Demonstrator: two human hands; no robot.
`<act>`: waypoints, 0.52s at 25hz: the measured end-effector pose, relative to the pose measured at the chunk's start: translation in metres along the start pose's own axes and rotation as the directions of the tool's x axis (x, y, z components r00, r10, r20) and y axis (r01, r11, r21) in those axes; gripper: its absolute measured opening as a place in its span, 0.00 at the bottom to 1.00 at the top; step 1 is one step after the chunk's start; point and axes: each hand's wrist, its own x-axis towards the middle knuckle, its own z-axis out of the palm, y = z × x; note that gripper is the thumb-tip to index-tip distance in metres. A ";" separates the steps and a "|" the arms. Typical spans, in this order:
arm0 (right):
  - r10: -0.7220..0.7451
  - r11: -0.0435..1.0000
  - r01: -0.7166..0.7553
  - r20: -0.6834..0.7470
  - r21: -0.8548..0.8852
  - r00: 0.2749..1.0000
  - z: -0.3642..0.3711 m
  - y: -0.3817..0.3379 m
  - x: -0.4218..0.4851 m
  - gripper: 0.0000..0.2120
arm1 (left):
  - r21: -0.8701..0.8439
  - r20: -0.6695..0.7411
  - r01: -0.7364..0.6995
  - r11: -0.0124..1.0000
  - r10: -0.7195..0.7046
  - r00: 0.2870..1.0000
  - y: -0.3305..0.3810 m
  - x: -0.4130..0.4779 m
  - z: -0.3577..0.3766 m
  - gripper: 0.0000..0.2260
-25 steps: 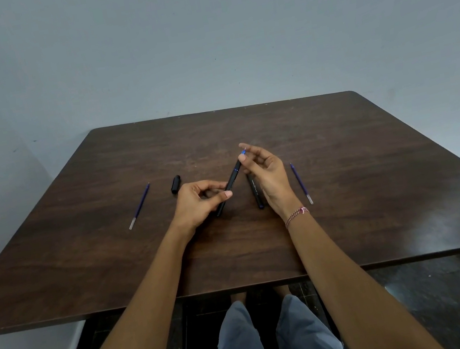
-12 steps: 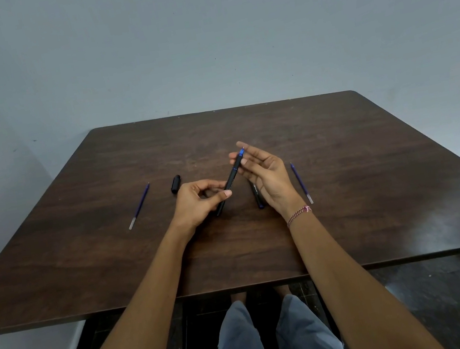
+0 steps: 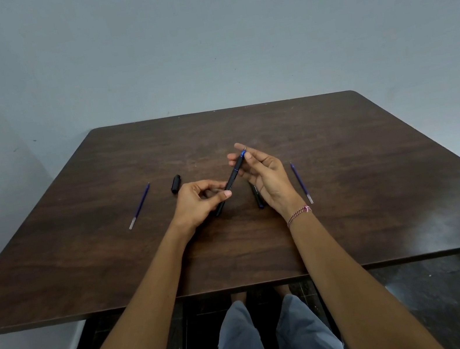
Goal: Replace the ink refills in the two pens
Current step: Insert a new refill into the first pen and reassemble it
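Above the table point(image 3: 377, 179), the left hand point(image 3: 199, 199) pinches the pen point(image 3: 232, 177) low on its barrel, the right hand point(image 3: 268, 180) pinching its blue end, angled toward one o'clock.

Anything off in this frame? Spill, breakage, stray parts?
Nothing stands out. The cap, left refill and right refill lie loose on the table, apart, which fits mid-swap. No ink marks show. Left hand and right hand hold one pen; the second pen lies flat by the right hand.

Left refill point(image 3: 139, 206), cap point(image 3: 175, 184), lying pen point(image 3: 258, 198), right refill point(image 3: 301, 183) around open tabletop point(image 3: 373, 155)
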 end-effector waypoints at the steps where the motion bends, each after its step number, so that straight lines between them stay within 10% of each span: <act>1: 0.005 1.000 -0.005 0.021 -0.003 1.000 0.000 0.000 0.000 0.12 | 0.002 -0.001 0.004 1.000 -0.004 1.000 0.000 0.000 0.000 0.09; 13: -0.042 0.999 0.042 -0.019 -0.008 0.999 0.000 -0.002 0.000 0.10 | -0.002 -0.036 -0.024 1.000 0.024 0.999 0.000 0.000 0.000 0.10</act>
